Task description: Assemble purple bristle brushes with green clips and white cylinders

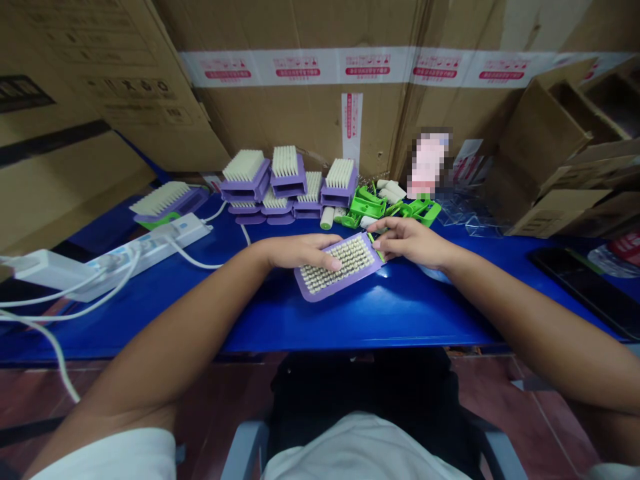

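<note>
One purple brush (355, 259) seems to be mid-job, held over the blue table (360, 327). The left hand (300, 253) grips it, thumb on the bristles, while the right hand (413, 243) pinches a green piece (381, 255) at its end, so I'd call that one part-done. Behind, loose green parts (367, 207) look unused, next to a heap of purple brushes (245, 170), maybe seven, hard to count, no green visible on them. Another brush (163, 200) off left has green underneath. Farther back, tape (395, 67) on the cardboard (300, 27) has red print, too small to read; no brand I can make out.
</note>
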Motion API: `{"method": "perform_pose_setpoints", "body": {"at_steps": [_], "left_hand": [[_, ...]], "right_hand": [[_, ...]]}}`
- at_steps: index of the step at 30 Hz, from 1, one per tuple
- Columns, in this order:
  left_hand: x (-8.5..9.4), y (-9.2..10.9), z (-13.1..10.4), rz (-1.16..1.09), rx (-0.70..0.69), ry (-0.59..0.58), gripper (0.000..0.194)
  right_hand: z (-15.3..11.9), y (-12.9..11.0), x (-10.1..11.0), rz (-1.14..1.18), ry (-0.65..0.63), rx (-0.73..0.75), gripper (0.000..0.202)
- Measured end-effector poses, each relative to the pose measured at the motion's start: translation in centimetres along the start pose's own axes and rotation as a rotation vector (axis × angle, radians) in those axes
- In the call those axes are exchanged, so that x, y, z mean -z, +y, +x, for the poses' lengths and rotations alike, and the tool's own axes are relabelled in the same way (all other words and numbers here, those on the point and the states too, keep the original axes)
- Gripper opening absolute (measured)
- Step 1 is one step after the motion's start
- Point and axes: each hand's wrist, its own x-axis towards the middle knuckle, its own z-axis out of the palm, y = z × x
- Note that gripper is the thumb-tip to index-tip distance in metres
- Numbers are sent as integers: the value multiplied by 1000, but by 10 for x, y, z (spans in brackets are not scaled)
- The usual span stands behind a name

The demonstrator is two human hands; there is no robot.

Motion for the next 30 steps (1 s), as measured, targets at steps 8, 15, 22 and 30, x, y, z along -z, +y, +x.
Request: {"method": "perform_pose_setpoints", "body": {"at_steps": [8, 15, 22, 30], "left_hand": [[-1, -1, 0, -35, 13, -6, 92], [-1, 0, 0, -49, 4, -19, 93], [-1, -3, 1, -49, -15, -19, 88], [-1, -2, 1, -69, -13, -21, 90]], "right_hand": [[0, 1, 2, 5, -9, 19, 33], [-1, -3, 0, -3, 45, -1, 30], [0, -1, 0, -9, 33, 4, 29], [0, -1, 3, 0, 25, 23, 34]]}}
